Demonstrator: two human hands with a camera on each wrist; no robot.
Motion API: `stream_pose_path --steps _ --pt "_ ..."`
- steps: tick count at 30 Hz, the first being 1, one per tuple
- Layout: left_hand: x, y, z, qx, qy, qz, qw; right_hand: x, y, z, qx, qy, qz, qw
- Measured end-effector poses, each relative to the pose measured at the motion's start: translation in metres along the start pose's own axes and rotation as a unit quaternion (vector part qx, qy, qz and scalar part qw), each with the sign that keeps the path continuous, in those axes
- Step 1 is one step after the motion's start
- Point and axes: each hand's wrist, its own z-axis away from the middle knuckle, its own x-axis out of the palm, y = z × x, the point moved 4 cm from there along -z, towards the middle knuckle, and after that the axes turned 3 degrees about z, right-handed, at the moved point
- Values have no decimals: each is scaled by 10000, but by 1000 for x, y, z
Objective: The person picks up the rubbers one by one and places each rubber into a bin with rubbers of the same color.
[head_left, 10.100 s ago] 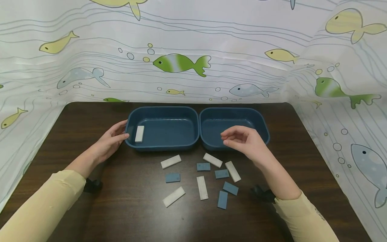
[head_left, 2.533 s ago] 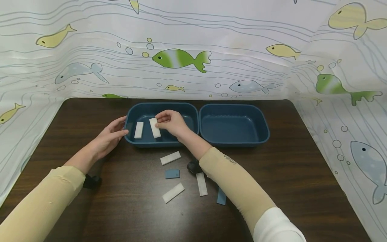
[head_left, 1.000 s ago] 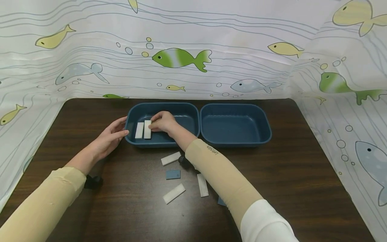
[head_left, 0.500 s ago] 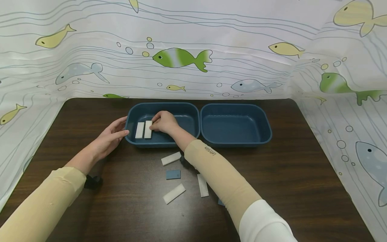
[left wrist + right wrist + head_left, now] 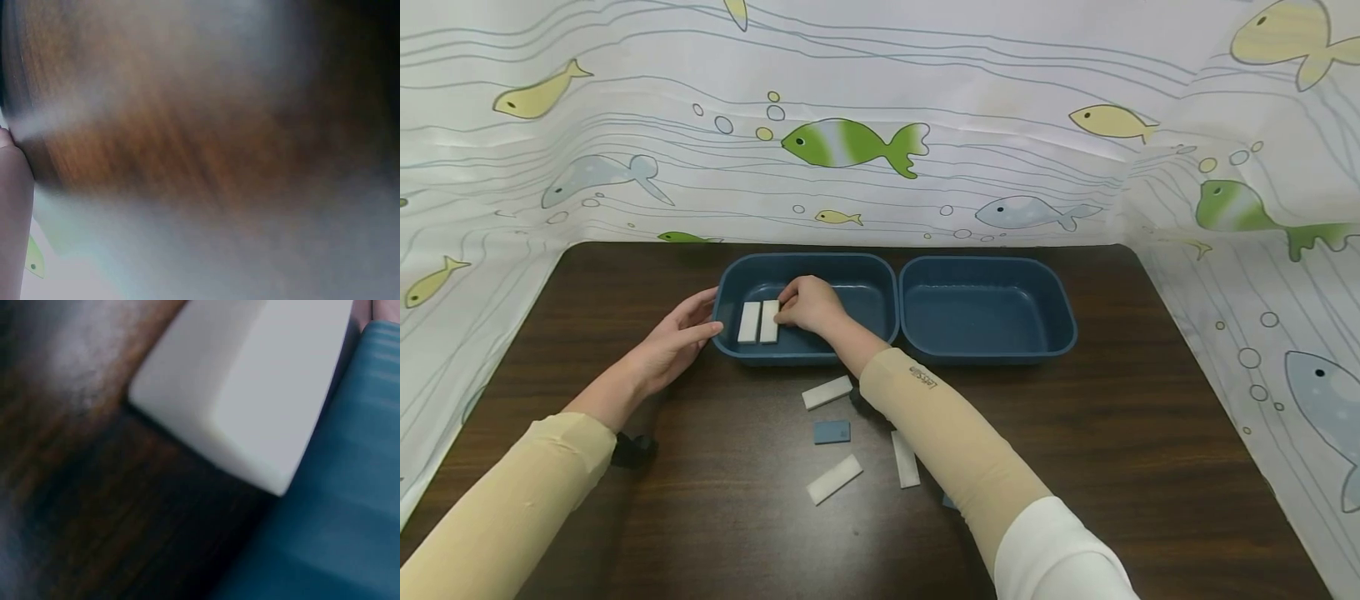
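In the left blue tray [image 5: 880,350], two white oblong blocks lie side by side near its left end, almost parallel with a thin gap between them. My right hand [image 5: 812,305] pinches the right-hand white block [image 5: 769,322] at its right edge, thumb and fingertips bent. The other white block [image 5: 749,322] is untouched. At the tray's left end my left hand [image 5: 673,343] holds on, thumb over the rim and fingers along the outside. The right wrist view shows a loose white block [image 5: 262,381] close by the blue tray wall [image 5: 325,519], while the left wrist view is mostly blurred table [image 5: 156,144].
A second blue tray [image 5: 985,321] adjoins on the right. In front lie white blocks [image 5: 827,392], [image 5: 835,479] and a white block [image 5: 906,460] partly under the right sleeve [image 5: 955,433], plus a blue block [image 5: 832,432]. Another blue block [image 5: 949,502] is mostly covered. A fish-patterned curtain [image 5: 1000,150] stands behind.
The right hand, earlier above the right tray, has carried a white block into the left tray. That block has been laid flat and straightened beside the first. The left hand keeps its place.
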Motion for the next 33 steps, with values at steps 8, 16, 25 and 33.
stream_pose_path --steps 8,16,25,33 --pt "1 0 0 -76 28 -62 9999 -1 -1 0 -122 -8 309 9994" --pt "0 0 0 -92 46 -65 9999 0 -1 -1 -180 9 475 9987" --pt "0 0 -1 -97 42 13 9999 -1 -1 -1 -251 -3 434 9987" --pt "0 0 0 -178 75 -62 9998 -2 -1 1 -268 43 339 9991"
